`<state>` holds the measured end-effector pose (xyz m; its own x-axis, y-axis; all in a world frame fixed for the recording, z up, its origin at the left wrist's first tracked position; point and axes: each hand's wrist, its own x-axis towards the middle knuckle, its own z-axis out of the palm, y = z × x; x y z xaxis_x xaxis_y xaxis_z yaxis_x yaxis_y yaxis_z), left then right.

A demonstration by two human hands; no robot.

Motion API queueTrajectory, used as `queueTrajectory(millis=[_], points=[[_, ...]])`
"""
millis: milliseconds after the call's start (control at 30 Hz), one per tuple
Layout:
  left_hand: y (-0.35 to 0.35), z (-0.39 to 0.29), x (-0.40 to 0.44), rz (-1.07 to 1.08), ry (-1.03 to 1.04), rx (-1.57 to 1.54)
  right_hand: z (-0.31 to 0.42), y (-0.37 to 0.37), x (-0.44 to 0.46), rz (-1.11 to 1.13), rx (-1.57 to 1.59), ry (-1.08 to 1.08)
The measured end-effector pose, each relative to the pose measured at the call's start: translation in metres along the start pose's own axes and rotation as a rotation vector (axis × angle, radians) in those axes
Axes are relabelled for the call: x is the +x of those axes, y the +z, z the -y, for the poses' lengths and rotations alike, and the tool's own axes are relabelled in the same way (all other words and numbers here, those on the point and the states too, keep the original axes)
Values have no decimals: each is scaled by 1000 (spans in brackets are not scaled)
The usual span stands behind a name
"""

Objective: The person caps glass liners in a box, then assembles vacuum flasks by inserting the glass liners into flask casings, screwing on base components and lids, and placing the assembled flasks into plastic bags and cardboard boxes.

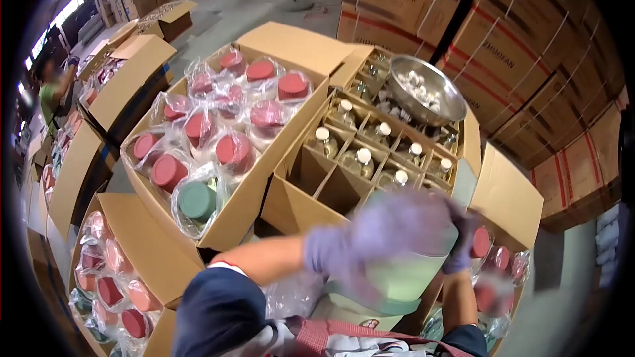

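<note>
Both hands wear purple gloves. My left hand (397,228) is smeared by motion over the top of a pale green flask (403,277), and its fingers cannot be made out. On the flask's right side, near its top, lies my right hand (461,238), with its fingers wrapped round the edge. The flask stands upright close to my body. Just beyond the hands is a divided carton (294,201) with glass bottles that have white caps (363,156). A metal bowl (405,99) of small white pieces rests on that carton's far side.
To the left, an open carton (245,225) holds bagged flasks with red lids and one green lid (198,200). More open cartons sit at lower left and lower right. Tall strapped boxes (397,0) rise behind. A person in green (49,102) stands at the far left.
</note>
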<state>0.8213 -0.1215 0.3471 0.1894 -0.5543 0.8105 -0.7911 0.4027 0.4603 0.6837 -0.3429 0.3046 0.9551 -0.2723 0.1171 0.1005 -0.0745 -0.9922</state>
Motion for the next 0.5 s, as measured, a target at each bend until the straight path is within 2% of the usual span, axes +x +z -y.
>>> queueTrajectory(millis=[33,67,100,133,167,200,233,267,300,333,367,400,433,467,500], points=[[2,13,-9,-74,-60,73,9,-3,-11,2,190,-276],[16,36,-22,-27,-195,-55,39,16,-9,172,196,-353],[31,59,-35,4,-335,-176,13,-5,-10,211,-133,-355],[22,29,-16,106,-187,-189,-13,-27,-11,253,-461,-381],[10,3,7,209,-21,-203,-28,-28,-12,143,-401,-253],[51,18,-13,207,-35,-244,-39,-30,-10,33,-346,-138],[83,22,-5,-204,-20,-788,-47,-30,5,-61,-289,-55],[62,49,-24,-74,-22,-487,-45,-26,11,3,-36,-69],[9,55,-6,47,13,-184,-42,-22,17,70,237,-67],[26,79,-16,-61,-192,-69,-39,-17,25,136,490,-49],[33,94,-7,37,-559,-402,-51,-34,43,266,445,-43],[32,104,-4,1,-531,-584,-57,-31,67,45,599,23],[37,122,11,-97,-427,-425,-79,-42,81,42,160,-172],[40,155,15,-141,-514,-470,-100,-53,94,-85,-494,-358],[39,207,6,-191,-572,-365,-121,-64,107,-277,-932,-495]])
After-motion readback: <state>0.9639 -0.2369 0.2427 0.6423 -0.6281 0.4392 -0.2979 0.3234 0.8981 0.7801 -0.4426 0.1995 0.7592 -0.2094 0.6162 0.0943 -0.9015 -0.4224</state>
